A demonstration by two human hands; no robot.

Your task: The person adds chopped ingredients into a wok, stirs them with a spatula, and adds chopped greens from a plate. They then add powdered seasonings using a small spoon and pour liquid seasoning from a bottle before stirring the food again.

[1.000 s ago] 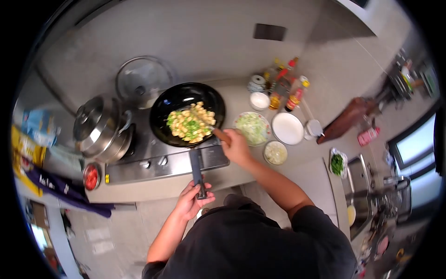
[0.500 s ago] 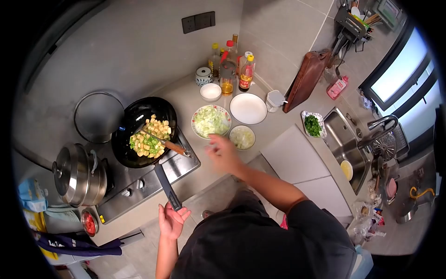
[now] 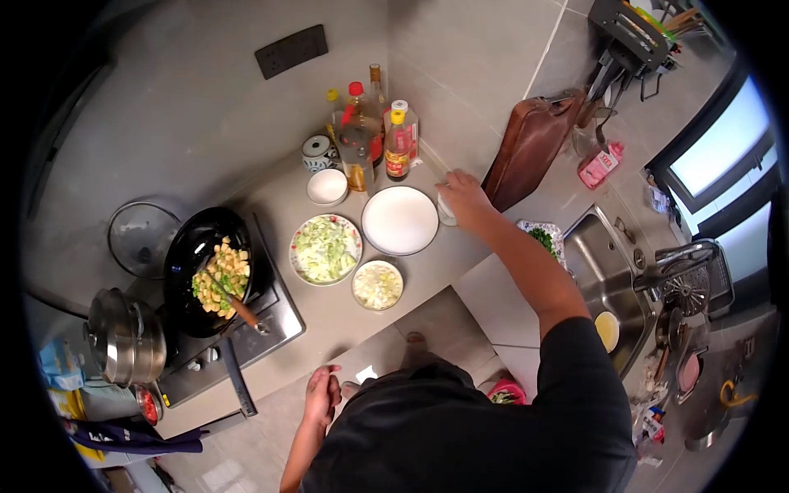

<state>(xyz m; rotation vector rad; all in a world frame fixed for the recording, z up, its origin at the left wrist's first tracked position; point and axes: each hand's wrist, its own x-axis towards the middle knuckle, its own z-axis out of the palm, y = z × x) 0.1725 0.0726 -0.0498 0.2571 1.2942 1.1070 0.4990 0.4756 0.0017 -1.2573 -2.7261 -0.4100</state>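
Observation:
My right hand (image 3: 466,200) reaches across the counter and closes over the small white lidded container (image 3: 445,211), hiding most of it. Beside it lies a white plate (image 3: 400,220). My left hand (image 3: 322,396) hangs in front of the counter edge, fingers loosely curled with nothing visible in them. To its left, the handle of a black wok (image 3: 191,315) points toward me. In the wok are browned cubes with green pieces (image 3: 222,279) and a wooden-handled spatula (image 3: 240,311).
A plate of chopped cabbage (image 3: 326,249), a bowl of chopped pale pieces (image 3: 377,285) and a white bowl (image 3: 327,187) stand mid-counter. Behind are several bottles (image 3: 398,148). A brown cutting board (image 3: 534,148) leans by the wall; a sink (image 3: 593,238) is right, a steamer pot (image 3: 123,337) left.
My right hand has moved from beside the cabbage plate, away and right, to the white container. My left hand has left the wok handle's end and curled its fingers. The view has shifted right.

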